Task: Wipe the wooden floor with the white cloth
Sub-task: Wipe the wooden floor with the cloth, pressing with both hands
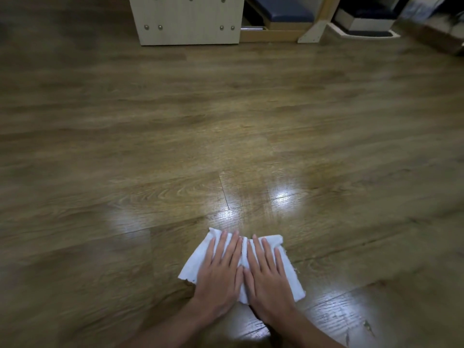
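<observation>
Both hands flat, fingers straight, pressing a crumpled white cloth [241, 267] onto the brown wooden plank floor [175, 136]: left hand [221, 270] and right hand [267, 275] side by side, thumbs apparently touching. Pale studded cabinet [188, 20] well beyond

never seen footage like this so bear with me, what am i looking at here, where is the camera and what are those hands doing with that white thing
There is no machine here. The one picture comes from a wide-angle camera worn on a person's head, looking forward and down, so the two arms coming in from the bottom are that person's own. The left hand and the right hand lie side by side, fingers straight, pressing a white cloth flat on the wooden floor. Nothing is gripped; the cloth is only pressed down. Shiny patches ahead of the cloth are light reflecting off the boards. At the far edge stands a pale cabinet, with a blue padded bench beside it.
</observation>
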